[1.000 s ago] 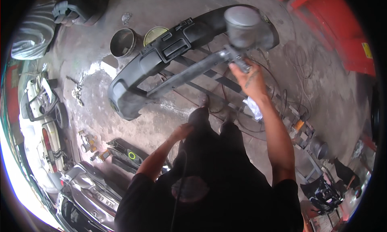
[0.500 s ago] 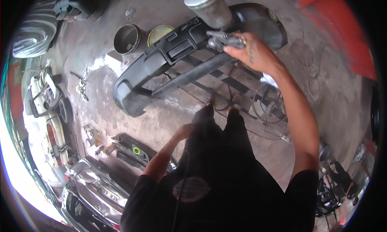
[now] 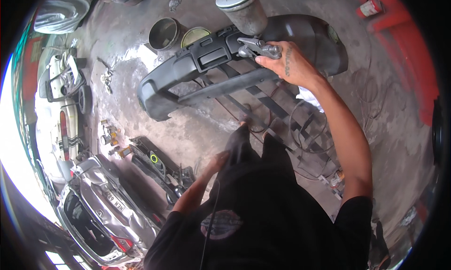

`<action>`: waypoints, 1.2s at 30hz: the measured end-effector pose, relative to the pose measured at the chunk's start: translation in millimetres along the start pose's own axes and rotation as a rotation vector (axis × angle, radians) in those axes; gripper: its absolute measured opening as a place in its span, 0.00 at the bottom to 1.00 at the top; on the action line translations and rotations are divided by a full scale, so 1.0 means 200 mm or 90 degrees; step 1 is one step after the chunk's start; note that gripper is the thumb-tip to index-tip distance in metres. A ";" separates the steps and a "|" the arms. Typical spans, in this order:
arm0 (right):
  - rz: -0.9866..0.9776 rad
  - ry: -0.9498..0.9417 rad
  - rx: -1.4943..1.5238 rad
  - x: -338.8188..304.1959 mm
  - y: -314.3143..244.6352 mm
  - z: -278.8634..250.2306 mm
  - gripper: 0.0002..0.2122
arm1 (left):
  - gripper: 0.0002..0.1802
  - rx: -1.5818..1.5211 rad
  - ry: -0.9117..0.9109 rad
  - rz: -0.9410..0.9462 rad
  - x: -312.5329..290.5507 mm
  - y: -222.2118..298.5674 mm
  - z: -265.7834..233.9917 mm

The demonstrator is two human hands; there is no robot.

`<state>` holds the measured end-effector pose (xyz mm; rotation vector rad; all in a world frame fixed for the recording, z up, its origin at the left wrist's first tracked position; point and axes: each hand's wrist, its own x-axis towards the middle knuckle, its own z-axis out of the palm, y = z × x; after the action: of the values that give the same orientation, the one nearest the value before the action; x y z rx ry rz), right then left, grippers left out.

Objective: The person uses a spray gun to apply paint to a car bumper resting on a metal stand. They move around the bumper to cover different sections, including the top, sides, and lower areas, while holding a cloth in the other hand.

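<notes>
The spray gun is wrapped by the right grip; the left grip is unclear. Even bumper clearance is advised.

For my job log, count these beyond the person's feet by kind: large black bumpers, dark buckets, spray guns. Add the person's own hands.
Large black bumper: 1
Dark bucket: 1
Spray gun: 1
Hands: 2 (left hand, right hand)
Total: 5

Spray gun handle mostly hidden in right hand; bumper partly hidden behind; red panel blurred.
</notes>
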<state>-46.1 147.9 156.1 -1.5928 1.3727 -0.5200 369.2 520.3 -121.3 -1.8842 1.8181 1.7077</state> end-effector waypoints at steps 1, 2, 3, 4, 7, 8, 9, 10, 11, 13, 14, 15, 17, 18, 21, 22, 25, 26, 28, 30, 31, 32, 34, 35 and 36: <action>0.015 -0.004 0.023 0.00 0.01 -0.01 0.23 | 0.25 -0.020 -0.002 -0.005 0.02 0.03 0.01; 0.030 -0.009 0.048 0.00 0.02 -0.01 0.23 | 0.24 -0.041 -0.004 -0.011 0.03 0.08 0.01; 0.046 -0.010 0.067 0.00 0.02 -0.04 0.24 | 0.24 -0.061 -0.007 -0.018 0.04 0.13 0.00; 0.053 0.052 0.023 0.01 0.06 -0.05 0.24 | 0.24 -0.071 -0.003 -0.024 0.03 0.17 0.00; -0.006 0.249 -0.093 0.08 0.21 -0.05 0.22 | 0.24 -0.088 0.005 -0.044 0.03 0.26 0.00; -0.001 0.265 -0.102 0.07 0.21 -0.07 0.21 | 0.24 -0.083 0.008 -0.053 0.03 0.27 0.00; 0.004 0.281 -0.111 0.05 0.20 -0.10 0.21 | 0.24 -0.078 0.012 -0.062 0.03 0.27 0.00; 0.007 0.297 -0.116 0.05 0.16 -0.12 0.21 | 0.24 -0.083 0.015 -0.056 0.03 0.25 0.00; -0.004 0.330 -0.132 0.06 0.19 -0.11 0.19 | 0.24 -0.089 0.019 -0.049 0.03 0.22 0.01; 0.005 0.326 -0.105 0.05 0.14 -0.08 0.20 | 0.23 -0.087 0.021 -0.031 0.04 0.18 0.02; 0.011 0.324 -0.091 0.04 0.12 -0.07 0.20 | 0.23 -0.080 0.019 -0.018 0.05 0.17 0.02; 0.018 0.317 -0.091 0.07 0.11 -0.01 0.21 | 0.23 -0.072 0.018 -0.005 0.06 0.15 0.01; 0.041 0.243 -0.059 0.07 0.00 0.09 0.23 | 0.21 -0.066 0.017 0.013 0.08 0.16 0.00; 0.004 0.259 -0.097 0.10 0.01 0.20 0.20 | 0.20 -0.063 0.016 0.022 0.09 0.17 -0.01; -0.001 0.133 -0.017 0.09 -0.22 0.40 0.25 | 0.18 0.021 -0.009 0.159 0.11 0.06 -0.03; -0.042 0.103 0.006 0.12 -0.26 0.47 0.22 | 0.18 0.029 -0.006 0.167 0.11 0.05 -0.04; -0.027 0.004 0.043 0.12 -0.35 0.50 0.22 | 0.17 0.036 0.003 0.194 0.11 0.00 -0.05; -0.033 0.011 0.043 0.13 -0.35 0.50 0.21 | 0.18 0.026 0.008 0.206 0.10 -0.04 -0.05; -0.016 0.049 0.006 0.16 -0.36 0.49 0.20 | 0.19 -0.028 0.015 0.153 0.08 -0.05 -0.05; 0.026 0.113 -0.072 0.19 -0.41 0.45 0.19 | 0.20 -0.115 0.018 0.029 0.03 0.11 -0.11; 0.016 0.171 -0.112 0.23 -0.39 0.47 0.17 | 0.21 -0.129 0.021 0.009 0.01 0.12 -0.12; 0.031 0.184 -0.132 0.25 -0.40 0.46 0.17 | 0.22 -0.144 0.024 -0.011 0.00 0.12 -0.13; 0.038 0.211 -0.152 0.30 -0.37 0.50 0.16 | 0.24 -0.159 0.028 -0.037 -0.01 0.13 -0.16; 0.025 0.202 -0.121 0.33 -0.35 0.55 0.17 | 0.24 -0.159 0.032 -0.044 -0.02 0.13 -0.17; 0.013 0.194 -0.090 0.36 -0.33 0.61 0.18 | 0.24 -0.158 0.034 -0.052 -0.02 0.13 -0.18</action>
<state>107.7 121.5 137.0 -1.6597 1.6825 -0.6875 375.5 490.4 -87.9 -2.0799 1.5839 1.9514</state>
